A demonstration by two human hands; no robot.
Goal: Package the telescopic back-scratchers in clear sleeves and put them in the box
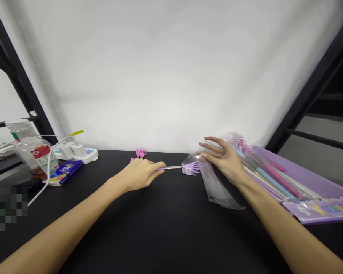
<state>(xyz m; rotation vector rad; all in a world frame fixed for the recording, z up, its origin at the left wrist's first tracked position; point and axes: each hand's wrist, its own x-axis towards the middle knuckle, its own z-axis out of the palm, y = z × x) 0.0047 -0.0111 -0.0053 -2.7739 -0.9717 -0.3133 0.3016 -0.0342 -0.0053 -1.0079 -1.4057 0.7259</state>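
A lilac back scratcher (174,167) is held by its handle in the left hand (141,173), the fingers of which are closed around the grip. Its metal shaft is pointed to the right, and its hand-shaped head is seen near the middle of the tabletop (160,232), in front of crumpled clear plastic. The right hand (228,159) is raised just beyond the head, with its fingers spread and nothing seen to be gripped. Below it, a long clear plastic sleeve (217,188) is stretched out at a slant; whether it is touched by the fingertips cannot be told.

Behind the left hand, pink hand-shaped heads (141,153) are seen side by side near the wall (171,76), their lower parts hidden. On the right, several wrapped scratchers (277,179) in pink, blue and other colours are held in an open purple box (314,180), by which the right forearm is partly flanked.

The left end of the tabletop is occupied by a clear jar (24,140) with a red label, a blue packet (64,171), a white power strip (90,155) and a white cable (48,167).
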